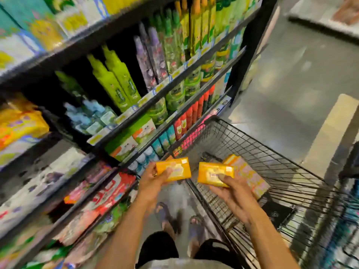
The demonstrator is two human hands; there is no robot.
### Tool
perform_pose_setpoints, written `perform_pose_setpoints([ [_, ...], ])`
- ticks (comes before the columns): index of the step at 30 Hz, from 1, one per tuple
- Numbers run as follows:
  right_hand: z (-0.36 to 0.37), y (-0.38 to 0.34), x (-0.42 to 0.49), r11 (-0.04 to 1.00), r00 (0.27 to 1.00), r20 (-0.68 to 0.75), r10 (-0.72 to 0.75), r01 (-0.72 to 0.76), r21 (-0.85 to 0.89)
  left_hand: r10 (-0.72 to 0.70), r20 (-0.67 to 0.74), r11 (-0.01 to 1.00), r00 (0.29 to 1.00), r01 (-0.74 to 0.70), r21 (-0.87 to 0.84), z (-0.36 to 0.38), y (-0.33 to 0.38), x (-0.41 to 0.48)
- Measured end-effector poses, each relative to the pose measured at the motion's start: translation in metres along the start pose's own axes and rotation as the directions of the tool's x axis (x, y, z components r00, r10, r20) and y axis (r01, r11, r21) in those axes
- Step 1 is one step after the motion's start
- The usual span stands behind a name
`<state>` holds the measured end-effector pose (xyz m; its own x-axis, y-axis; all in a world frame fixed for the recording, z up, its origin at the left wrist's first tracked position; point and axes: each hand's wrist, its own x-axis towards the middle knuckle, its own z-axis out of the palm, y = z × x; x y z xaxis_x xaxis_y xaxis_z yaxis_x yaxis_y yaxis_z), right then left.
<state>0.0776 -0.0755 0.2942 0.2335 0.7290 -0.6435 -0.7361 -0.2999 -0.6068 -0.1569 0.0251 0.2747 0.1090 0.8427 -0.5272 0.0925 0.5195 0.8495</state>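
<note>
Orange packs, two of them, are held low in the middle of the frame, one per hand. Just the one head view here, and it's smeared by motion, so no print can be read.

The left pack (173, 168) is a flat rectangular brick in glossy orange-yellow wrap with a paler patch on its face. It's gripped by the left hand (153, 177), with the thumb laid on the near end and the fingers curled underneath. The right pack (214, 176) looks the same in shape, shine and colour, and is clamped by the right hand (231, 189), with the thumb on top and the fingers wrapped below. The two are kept near each other but apart, with a gap of floor seen between them.

Both are held over the near corner of a shopping cart (242, 136) made of thin black wire grid, which fills the lower right. A bigger flat pack (250, 175), yellow and pink, is lying inside it. Whether it's touched by the right pack can't be told.

Dark metal shelving (116, 37) is spread across the left and top. It's stocked with tall lime-green plastic bottles (114, 78), slim purple bottles (149, 59) and soft crinkly bags (19, 123) at the left edge. Glossy grey floor (291, 84) is seen at the upper right.
</note>
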Motion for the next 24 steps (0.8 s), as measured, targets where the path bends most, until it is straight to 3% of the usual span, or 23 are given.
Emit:
perform_pose_setpoints([
  [4,0.023,0.029,-0.015,0.986,0.989,0.14,0.048,-0.025,-0.167,0.001,-0.177,0.992,0.984,-0.023,-0.125,-0.045,-0.013,-0.046],
  [11,0.079,0.093,-0.052,0.922,0.955,0.278,0.106,0.01,-0.387,0.019,-0.338,0.955,0.941,-0.117,-0.272,-0.128,-0.041,-0.136],
  [24,0.145,0.264,-0.213,0.793,0.835,0.524,0.167,0.203,-0.575,0.013,-0.598,0.881,0.802,-0.292,-0.373,-0.295,-0.145,-0.362],
])
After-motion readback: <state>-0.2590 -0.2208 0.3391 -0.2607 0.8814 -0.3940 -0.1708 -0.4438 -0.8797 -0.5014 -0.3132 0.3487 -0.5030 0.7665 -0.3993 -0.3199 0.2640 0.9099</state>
